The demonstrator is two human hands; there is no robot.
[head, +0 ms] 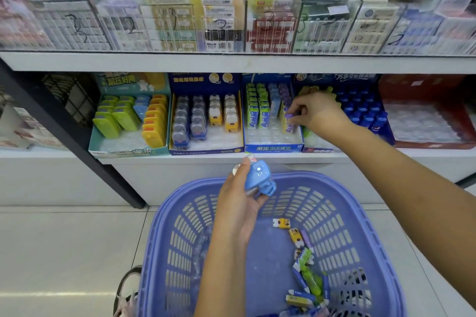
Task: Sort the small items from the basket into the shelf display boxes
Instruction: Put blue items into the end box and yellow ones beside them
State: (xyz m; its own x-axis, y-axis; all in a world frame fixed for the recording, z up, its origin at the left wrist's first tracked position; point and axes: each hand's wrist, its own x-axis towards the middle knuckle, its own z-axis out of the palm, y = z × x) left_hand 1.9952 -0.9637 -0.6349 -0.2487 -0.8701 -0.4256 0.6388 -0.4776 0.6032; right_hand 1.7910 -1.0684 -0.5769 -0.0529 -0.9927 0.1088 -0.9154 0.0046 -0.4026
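Note:
A purple plastic basket (360, 216) stands on the floor below the shelf, with several small packaged items (305, 265) on its bottom right. Above the basket's far rim, my left hand (239, 203) grips a light-blue item (260, 177). My right hand (318, 110) reaches into the blue display box (273, 148) on the lower shelf and pinches a small purple item (289, 117) at the front of the box's right-hand row. To the left stand a dark-blue box (206, 148) of bus-shaped items and a teal box (123, 149) of green, blue and yellow items.
The upper shelf carries clear acrylic bins (221, 15) of boxed goods. Right of my right hand are a box of blue items (360, 108) and a red box (425, 121). A black shelf post (72, 136) slants at left. A shoe (127, 291) shows beside the basket.

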